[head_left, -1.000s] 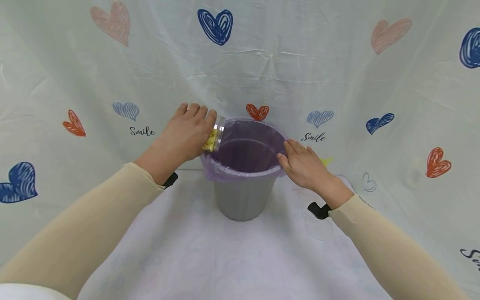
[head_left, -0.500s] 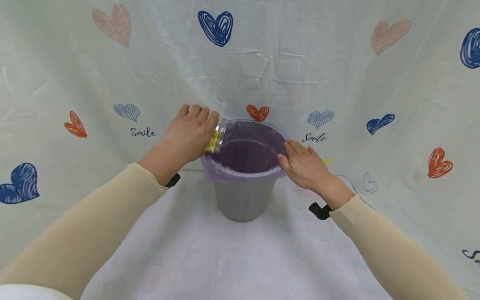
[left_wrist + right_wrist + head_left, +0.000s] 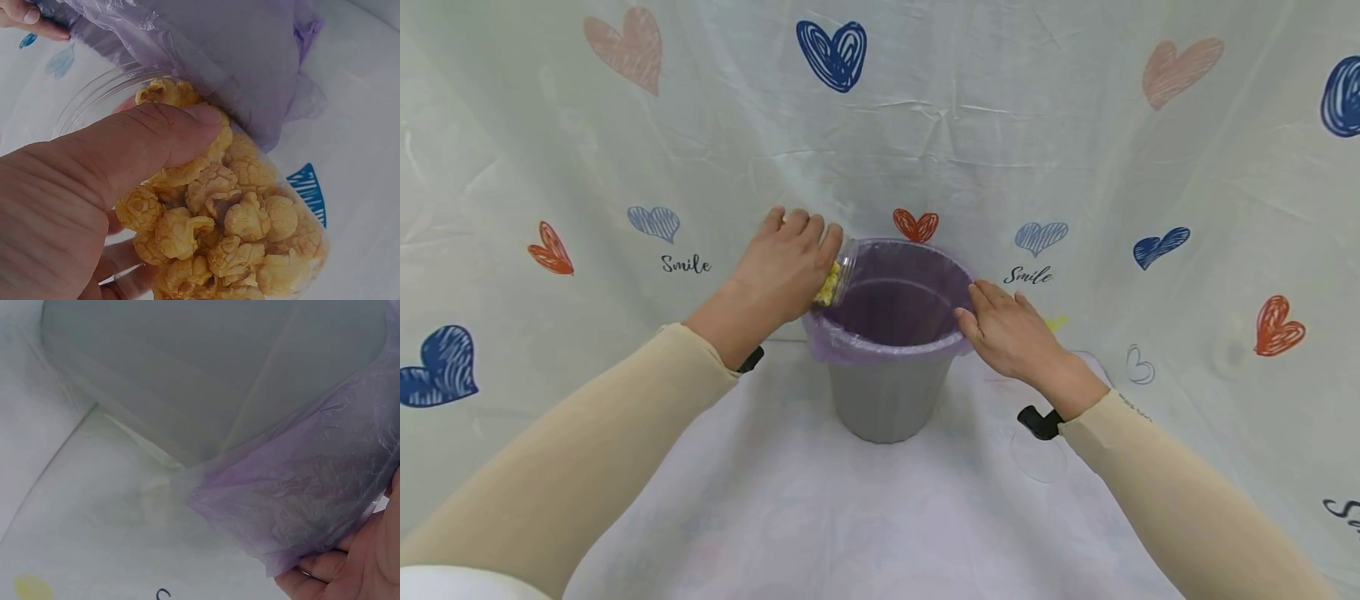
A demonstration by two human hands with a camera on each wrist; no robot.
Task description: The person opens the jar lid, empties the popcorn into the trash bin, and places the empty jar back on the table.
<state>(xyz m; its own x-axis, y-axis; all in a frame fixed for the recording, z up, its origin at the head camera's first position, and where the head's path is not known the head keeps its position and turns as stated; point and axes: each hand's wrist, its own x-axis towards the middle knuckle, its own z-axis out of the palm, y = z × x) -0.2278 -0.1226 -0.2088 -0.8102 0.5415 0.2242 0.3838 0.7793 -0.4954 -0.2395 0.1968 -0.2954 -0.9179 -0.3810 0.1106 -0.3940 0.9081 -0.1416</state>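
In the head view my left hand (image 3: 782, 262) grips a clear jar (image 3: 847, 262) of yellow popcorn (image 3: 827, 287). It lies tilted at the left rim of a grey trash bin (image 3: 887, 400), mouth toward the bin's opening. The left wrist view has my thumb (image 3: 156, 134) across the jar, and caramel-coloured popcorn (image 3: 234, 256) fills much of it. A purple bin liner (image 3: 850, 346) is folded over the rim. My right hand (image 3: 1011, 329) rests against the right side of the rim with fingers mostly straight. The right wrist view shows its fingers (image 3: 322, 565) touching the liner.
The bin stands on a white cloth (image 3: 880, 517). Behind it hangs a pale curtain (image 3: 955, 125) printed with hearts and "Smile". A white rounded edge (image 3: 467, 583) shows at the bottom left.
My left hand has shifted slightly right with the jar, bringing its mouth a little further over the bin. My right hand stays at the rim.
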